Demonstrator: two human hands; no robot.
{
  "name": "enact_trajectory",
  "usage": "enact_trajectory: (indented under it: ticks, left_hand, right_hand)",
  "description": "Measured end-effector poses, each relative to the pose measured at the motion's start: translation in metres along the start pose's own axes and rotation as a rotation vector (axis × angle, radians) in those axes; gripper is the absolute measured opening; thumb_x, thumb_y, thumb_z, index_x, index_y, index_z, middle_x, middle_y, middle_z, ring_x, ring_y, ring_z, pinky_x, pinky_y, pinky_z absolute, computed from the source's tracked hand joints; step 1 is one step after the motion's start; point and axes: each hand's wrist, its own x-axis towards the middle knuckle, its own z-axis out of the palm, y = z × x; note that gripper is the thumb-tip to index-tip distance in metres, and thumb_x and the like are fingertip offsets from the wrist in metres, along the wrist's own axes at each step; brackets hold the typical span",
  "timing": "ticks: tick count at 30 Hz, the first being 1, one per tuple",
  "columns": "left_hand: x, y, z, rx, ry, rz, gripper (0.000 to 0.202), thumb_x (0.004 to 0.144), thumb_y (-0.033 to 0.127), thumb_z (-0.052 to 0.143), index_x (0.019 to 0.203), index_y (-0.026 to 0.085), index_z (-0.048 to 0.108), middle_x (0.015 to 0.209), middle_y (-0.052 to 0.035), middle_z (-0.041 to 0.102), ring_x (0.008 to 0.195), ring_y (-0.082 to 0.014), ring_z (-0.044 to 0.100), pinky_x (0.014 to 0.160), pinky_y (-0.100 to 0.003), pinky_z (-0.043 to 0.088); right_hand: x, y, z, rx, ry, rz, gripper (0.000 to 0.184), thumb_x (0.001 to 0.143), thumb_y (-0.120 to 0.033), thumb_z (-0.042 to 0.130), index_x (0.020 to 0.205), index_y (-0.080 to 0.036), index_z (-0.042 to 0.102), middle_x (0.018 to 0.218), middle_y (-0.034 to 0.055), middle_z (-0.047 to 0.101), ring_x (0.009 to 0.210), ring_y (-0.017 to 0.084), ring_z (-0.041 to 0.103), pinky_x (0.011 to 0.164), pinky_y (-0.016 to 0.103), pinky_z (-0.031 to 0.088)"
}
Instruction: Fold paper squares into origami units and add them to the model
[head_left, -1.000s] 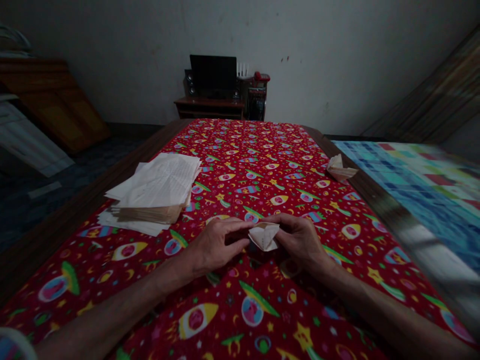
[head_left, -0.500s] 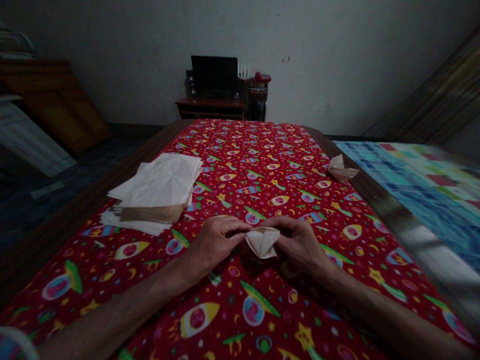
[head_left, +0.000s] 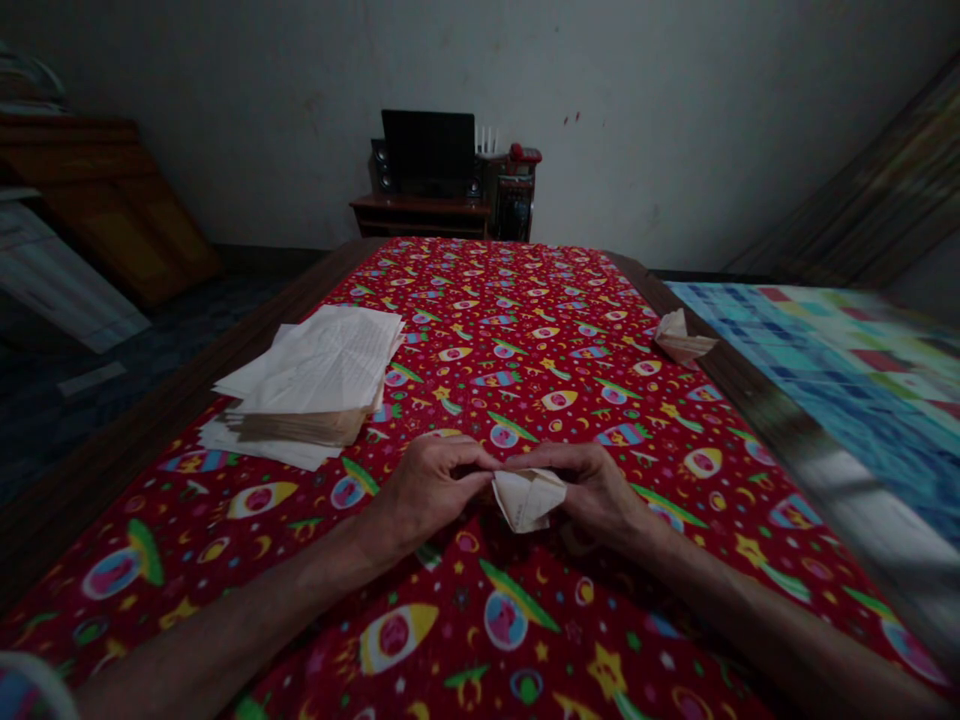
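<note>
Left hand (head_left: 429, 495) pinches the left corner of the folded paper (head_left: 527, 502), right hand (head_left: 611, 500) its right side — forefinger (head_left: 547, 457) now farther across the back edge — above red cloth (head_left: 457, 650). Print there and on the paper stack (head_left: 319, 365) beyond is illegible.

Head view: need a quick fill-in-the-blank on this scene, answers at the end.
1. The left hand and right hand hold a small folded piece made of ____.
2. The patterned tablecloth has a ____ background.
3. In the picture, the stack of printed sheets lies to the ____ of the small folded piece.
4. A second folded piece lies near the tablecloth's ____ edge.

Missing words: paper; red; left; right
</note>
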Motion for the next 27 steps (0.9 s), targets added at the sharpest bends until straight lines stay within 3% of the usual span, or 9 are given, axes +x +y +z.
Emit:
enact_trajectory:
  ticks: [8,11,15,20,22,24,27]
  left_hand:
    - [0.0,0.001,0.001,-0.009,-0.03,-0.038,0.009,0.075,0.01,0.066,0.074,0.018,0.071,0.069,0.0006,0.07,0.065,-0.0116,0.063,0.063,-0.02,0.047]
    - [0.002,-0.001,0.001,-0.044,-0.007,-0.107,0.007,0.078,0.016,0.063,0.082,0.017,0.07,0.079,-0.0012,0.07,0.073,-0.0137,0.065,0.069,-0.022,0.05]
    - [0.001,-0.005,0.003,-0.113,0.041,-0.157,0.026,0.088,0.026,0.052,0.112,0.017,0.058,0.105,-0.0063,0.065,0.091,-0.0161,0.065,0.08,-0.028,0.054]
    - [-0.006,0.0,0.013,0.089,-0.039,-0.002,0.054,0.081,0.04,0.063,0.128,0.019,0.045,0.125,-0.0117,0.047,0.113,-0.0238,0.052,0.092,-0.038,0.05]
    - [-0.005,0.002,0.017,0.166,-0.005,0.017,0.052,0.08,0.037,0.065,0.126,0.019,0.047,0.121,-0.0107,0.045,0.11,-0.023,0.051,0.092,-0.038,0.051]
    - [-0.001,0.001,0.02,0.205,0.025,0.04,0.037,0.083,0.026,0.062,0.118,0.019,0.053,0.111,-0.0079,0.048,0.102,-0.0195,0.054,0.088,-0.034,0.052]
    - [0.005,-0.007,0.021,0.26,0.024,0.149,0.024,0.084,0.009,0.054,0.106,0.019,0.059,0.102,-0.0046,0.054,0.094,-0.0159,0.056,0.084,-0.03,0.052]
  right_hand:
    - [0.0,0.001,0.001,-0.016,-0.012,0.027,0.021,0.064,-0.013,0.064,0.081,-0.02,0.075,0.076,0.0002,0.073,0.064,0.014,0.066,0.058,0.021,0.05]
    - [0.001,0.003,0.0,-0.09,0.088,0.038,0.024,0.066,-0.014,0.059,0.083,-0.021,0.075,0.075,-0.0004,0.073,0.063,0.014,0.065,0.055,0.021,0.05]
    - [0.004,0.009,-0.004,-0.247,0.315,0.017,0.028,0.07,-0.015,0.053,0.086,-0.02,0.075,0.078,0.0007,0.074,0.067,0.016,0.067,0.059,0.023,0.051]
    - [0.008,0.013,-0.007,-0.369,0.309,0.042,0.039,0.068,-0.01,0.046,0.095,-0.018,0.073,0.083,0.0022,0.074,0.071,0.017,0.067,0.061,0.025,0.051]
    - [0.008,0.014,-0.007,-0.404,0.306,0.034,0.04,0.069,-0.008,0.046,0.097,-0.017,0.072,0.085,0.0029,0.073,0.072,0.017,0.067,0.063,0.025,0.051]
    - [0.007,0.015,-0.007,-0.473,0.303,-0.004,0.036,0.071,-0.008,0.047,0.095,-0.017,0.072,0.082,0.003,0.073,0.069,0.016,0.066,0.062,0.025,0.05]
    - [0.005,0.018,-0.007,-0.659,0.253,-0.154,0.028,0.076,-0.009,0.049,0.093,-0.018,0.07,0.08,0.0037,0.071,0.068,0.016,0.064,0.061,0.025,0.048]
